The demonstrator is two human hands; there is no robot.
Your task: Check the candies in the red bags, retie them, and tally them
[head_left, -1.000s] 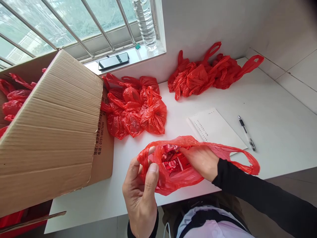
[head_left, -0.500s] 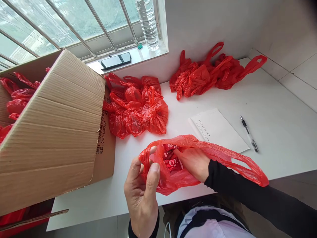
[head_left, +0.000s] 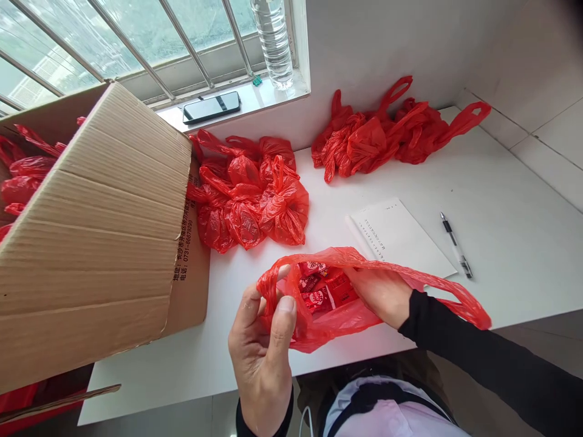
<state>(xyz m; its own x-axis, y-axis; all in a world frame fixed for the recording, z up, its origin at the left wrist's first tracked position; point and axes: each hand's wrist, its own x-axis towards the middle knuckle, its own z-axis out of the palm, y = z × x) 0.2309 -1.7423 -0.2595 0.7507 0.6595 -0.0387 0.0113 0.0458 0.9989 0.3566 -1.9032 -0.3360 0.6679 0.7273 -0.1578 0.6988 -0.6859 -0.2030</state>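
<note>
A red plastic bag (head_left: pixel 319 337) is held with its mouth spread over the front of the white table. My left hand (head_left: pixel 264 352) grips the bag's left handle between thumb and fingers. Inside the mouth lie several small red packets (head_left: pixel 317 298) with white print. My right hand (head_left: pixel 387 297) reaches into the bag from the right. Its fingers are hidden behind the red plastic, so what they hold, if anything, does not show. The bag's other handle (head_left: pixel 473 312) hangs loosely over my right sleeve.
Tied red bags (head_left: pixel 246 218) sit beside an open cardboard box (head_left: pixel 91 243) holding more red bags. Crumpled red bags (head_left: pixel 368 142) lie against the wall. A notebook (head_left: pixel 396 233) and pen (head_left: pixel 455 243) rest behind the bag. A phone (head_left: pixel 212 108) and water bottle (head_left: pixel 276 48) occupy the windowsill.
My right hand has shifted right inside the bag, leaving more of the red packets in sight. My left hand keeps its grip on the handle.
</note>
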